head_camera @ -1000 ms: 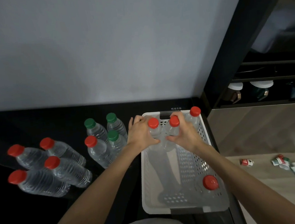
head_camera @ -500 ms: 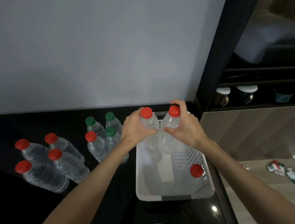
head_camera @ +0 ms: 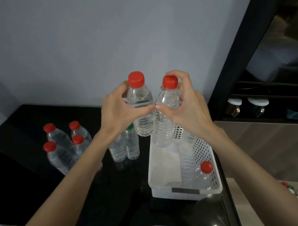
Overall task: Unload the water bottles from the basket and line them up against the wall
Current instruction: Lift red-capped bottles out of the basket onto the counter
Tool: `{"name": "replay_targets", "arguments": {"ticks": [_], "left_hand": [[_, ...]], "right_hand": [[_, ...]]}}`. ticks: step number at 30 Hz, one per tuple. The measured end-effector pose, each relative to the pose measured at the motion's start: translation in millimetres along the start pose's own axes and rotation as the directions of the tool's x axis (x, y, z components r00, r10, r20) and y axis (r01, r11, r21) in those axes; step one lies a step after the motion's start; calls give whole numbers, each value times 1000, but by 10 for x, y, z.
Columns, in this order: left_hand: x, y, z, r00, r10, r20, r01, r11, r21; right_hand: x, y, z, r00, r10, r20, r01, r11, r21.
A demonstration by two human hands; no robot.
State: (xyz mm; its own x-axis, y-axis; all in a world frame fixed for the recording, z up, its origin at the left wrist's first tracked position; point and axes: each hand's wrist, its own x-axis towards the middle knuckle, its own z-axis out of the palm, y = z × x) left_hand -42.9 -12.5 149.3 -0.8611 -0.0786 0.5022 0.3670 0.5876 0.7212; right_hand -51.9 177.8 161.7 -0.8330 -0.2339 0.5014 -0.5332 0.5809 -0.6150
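Observation:
My left hand [head_camera: 116,109] grips a clear red-capped water bottle [head_camera: 141,102] by its shoulder, lifted above the counter beside the basket. My right hand [head_camera: 185,106] holds a second red-capped bottle [head_camera: 166,111] by the neck, its base hanging over the basket's far end. The white perforated basket [head_camera: 204,149] sits on the black counter at the right. One red-capped bottle [head_camera: 203,175] stands in its near right corner. Another bottle at its far end is mostly hidden behind my right hand.
Several red-capped bottles [head_camera: 61,147] stand grouped at the left of the black counter [head_camera: 29,177]. Green-capped bottles [head_camera: 129,145] stand beside the basket, partly behind my left wrist. The grey wall [head_camera: 84,46] runs behind. A dark shelf unit [head_camera: 269,102] stands to the right.
Both hands have lifted their two red-capped bottles up out of the basket's far end, and the left one has shifted leftward past the basket's rim.

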Motion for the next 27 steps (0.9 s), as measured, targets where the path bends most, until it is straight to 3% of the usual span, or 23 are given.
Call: {"name": "replay_targets", "arguments": {"ticks": [14,27], "left_hand": [[-940,-868,-1554,967,-255,-17,255,962,98],[-1489,-1997,-2477,893,-448,-35,446,875,190]], "right_hand": [[-225,-973,1438,945,-52,324,2,988,155],[-584,-1494,2775,891,-81,447,14,988,151]]}}
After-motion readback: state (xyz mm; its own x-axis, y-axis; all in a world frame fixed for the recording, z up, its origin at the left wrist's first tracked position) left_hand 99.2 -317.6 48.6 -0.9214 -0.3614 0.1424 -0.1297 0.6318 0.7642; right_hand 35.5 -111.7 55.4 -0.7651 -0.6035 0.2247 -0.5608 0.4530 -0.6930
